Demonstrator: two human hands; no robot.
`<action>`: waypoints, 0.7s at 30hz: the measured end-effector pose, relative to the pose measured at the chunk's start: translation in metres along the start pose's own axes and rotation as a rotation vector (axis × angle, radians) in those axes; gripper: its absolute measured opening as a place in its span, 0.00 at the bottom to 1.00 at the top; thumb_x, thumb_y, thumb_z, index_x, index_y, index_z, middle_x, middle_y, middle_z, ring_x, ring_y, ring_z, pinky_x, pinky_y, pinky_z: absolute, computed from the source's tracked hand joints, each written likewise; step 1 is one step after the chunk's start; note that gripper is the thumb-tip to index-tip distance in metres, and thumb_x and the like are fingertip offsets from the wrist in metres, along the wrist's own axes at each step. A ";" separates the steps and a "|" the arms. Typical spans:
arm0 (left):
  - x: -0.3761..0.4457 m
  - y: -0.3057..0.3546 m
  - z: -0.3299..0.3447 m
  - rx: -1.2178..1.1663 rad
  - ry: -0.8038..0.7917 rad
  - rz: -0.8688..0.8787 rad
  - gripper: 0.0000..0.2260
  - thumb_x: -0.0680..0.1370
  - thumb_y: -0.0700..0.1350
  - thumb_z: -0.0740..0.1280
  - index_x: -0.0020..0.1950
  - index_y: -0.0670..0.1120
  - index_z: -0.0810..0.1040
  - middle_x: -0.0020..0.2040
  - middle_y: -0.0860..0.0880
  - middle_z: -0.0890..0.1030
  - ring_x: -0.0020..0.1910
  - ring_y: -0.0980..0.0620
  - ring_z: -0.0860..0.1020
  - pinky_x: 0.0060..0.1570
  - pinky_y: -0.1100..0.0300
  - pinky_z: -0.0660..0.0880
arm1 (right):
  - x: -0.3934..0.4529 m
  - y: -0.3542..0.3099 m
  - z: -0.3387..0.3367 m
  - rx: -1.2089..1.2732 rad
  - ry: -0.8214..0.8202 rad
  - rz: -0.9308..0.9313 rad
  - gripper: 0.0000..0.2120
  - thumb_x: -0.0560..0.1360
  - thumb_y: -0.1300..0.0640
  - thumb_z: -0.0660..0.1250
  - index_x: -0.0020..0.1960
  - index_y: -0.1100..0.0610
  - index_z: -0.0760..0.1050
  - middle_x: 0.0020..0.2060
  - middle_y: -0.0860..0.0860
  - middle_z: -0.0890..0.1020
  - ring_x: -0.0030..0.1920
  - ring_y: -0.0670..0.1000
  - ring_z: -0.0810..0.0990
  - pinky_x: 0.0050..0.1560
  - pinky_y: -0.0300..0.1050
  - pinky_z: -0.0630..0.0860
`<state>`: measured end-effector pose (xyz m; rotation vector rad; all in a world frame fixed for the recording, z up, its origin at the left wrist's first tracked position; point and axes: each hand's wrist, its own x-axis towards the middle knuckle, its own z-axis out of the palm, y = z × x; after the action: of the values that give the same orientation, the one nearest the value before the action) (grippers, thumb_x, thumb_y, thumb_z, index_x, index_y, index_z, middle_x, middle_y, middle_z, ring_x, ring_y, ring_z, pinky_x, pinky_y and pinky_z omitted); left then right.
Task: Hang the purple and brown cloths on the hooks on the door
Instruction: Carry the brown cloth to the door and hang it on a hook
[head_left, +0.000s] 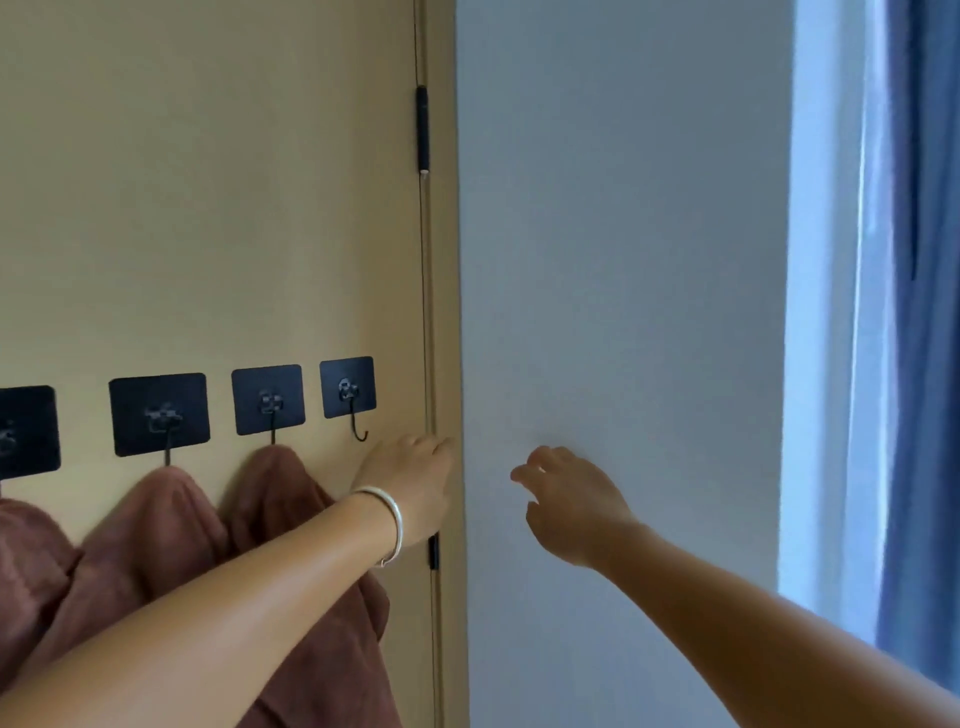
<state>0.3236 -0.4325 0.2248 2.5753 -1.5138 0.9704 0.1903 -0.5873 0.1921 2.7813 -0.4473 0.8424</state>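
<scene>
While raised to the door (208, 208), left hand (410, 488) loose near the door's right edge, holding nothing; right hand (566, 499) loose, empty, before the wall (623, 260). Farther: brown cloths (156, 530) hung on hooks (270, 405); rightmost hook (356, 415) bare.

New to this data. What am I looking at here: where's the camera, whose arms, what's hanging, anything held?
There is no robot here. A person wears one wide-angle camera on the head, so the single picture looks forward along their own two arms. The left hand, with a silver bangle on its wrist, reaches to the door's edge; its fingers are partly hidden there. The right hand hovers in front of the grey wall, fingers relaxed, holding nothing. On the tan door sits a row of four black stick-on hooks. Brown cloths hang under the three to the left; the rightmost hook is bare. No purple cloth is in view. A blue curtain hangs at the far right.
</scene>
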 end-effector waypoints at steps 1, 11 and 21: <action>0.003 0.004 0.003 -0.026 0.014 0.030 0.21 0.79 0.47 0.57 0.72 0.48 0.63 0.63 0.48 0.73 0.60 0.47 0.71 0.52 0.54 0.70 | -0.010 0.002 -0.006 -0.020 0.009 0.021 0.21 0.77 0.58 0.58 0.69 0.49 0.69 0.66 0.48 0.71 0.65 0.52 0.68 0.62 0.45 0.68; 0.006 0.104 -0.007 -0.204 0.132 0.336 0.16 0.78 0.51 0.58 0.64 0.48 0.68 0.59 0.48 0.74 0.57 0.46 0.73 0.46 0.54 0.66 | -0.141 0.032 -0.090 -0.313 0.002 0.272 0.18 0.76 0.58 0.59 0.65 0.49 0.73 0.59 0.48 0.75 0.60 0.52 0.72 0.59 0.45 0.69; -0.029 0.261 -0.096 -0.346 0.272 0.614 0.12 0.78 0.52 0.58 0.59 0.49 0.71 0.55 0.49 0.75 0.54 0.48 0.74 0.44 0.56 0.65 | -0.312 0.079 -0.208 -0.504 -0.066 0.698 0.16 0.74 0.58 0.60 0.61 0.52 0.73 0.56 0.51 0.76 0.58 0.53 0.74 0.57 0.47 0.73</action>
<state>0.0589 -0.5200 0.2100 1.6951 -2.1916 0.9251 -0.1890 -0.5328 0.1938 2.1800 -1.4627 0.6249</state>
